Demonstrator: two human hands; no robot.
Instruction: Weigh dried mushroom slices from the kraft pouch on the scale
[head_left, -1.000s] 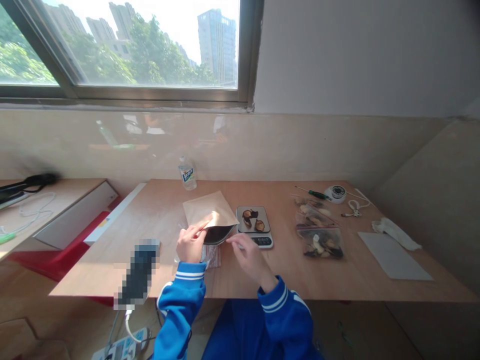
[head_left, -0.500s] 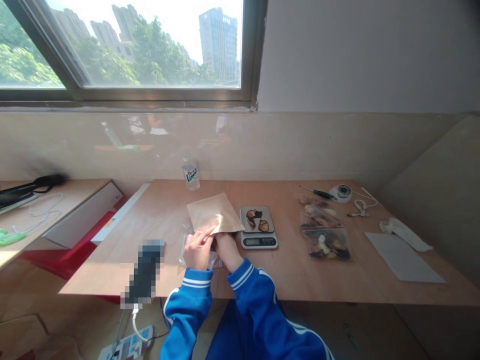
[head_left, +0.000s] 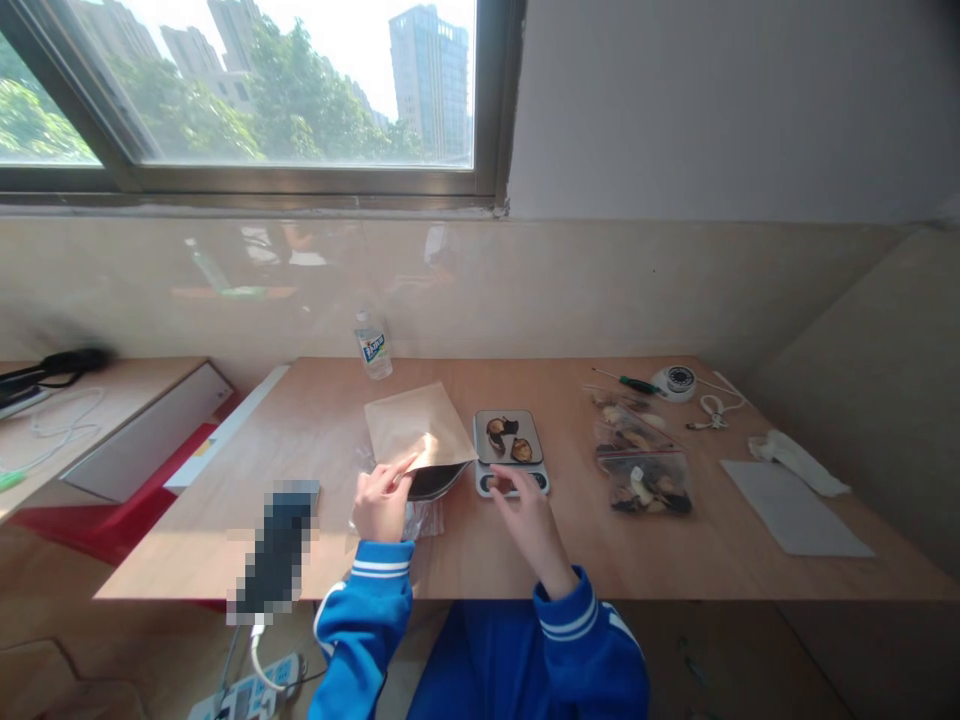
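My left hand (head_left: 382,500) is closed on the near edge of a brown kraft paper bag (head_left: 417,425), which lies with its dark mouth open toward me. Under it, crumpled clear plastic (head_left: 426,520) shows in part. My right hand (head_left: 529,515) is just in front of the kitchen scale (head_left: 484,420), partly over its display panel. Its thumb and forefinger are close around a small brown piece (head_left: 501,484), whose kind I cannot make out. Several dark-edged brown dried slices (head_left: 520,450) rest on the scale's metal plate.
Zip bags of dried pieces (head_left: 649,485) lie to the right, with a green-handled screwdriver (head_left: 637,384) and a white dome camera (head_left: 677,382) behind. A white sheet (head_left: 795,508) is farther right. A bottle (head_left: 373,347) stands at the back; a blurred-out phone (head_left: 277,550) lies left.
My right hand has come out of the paper bag and moved right, to the front of the scale. My left hand keeps its hold on the bag. The view has shifted slightly.
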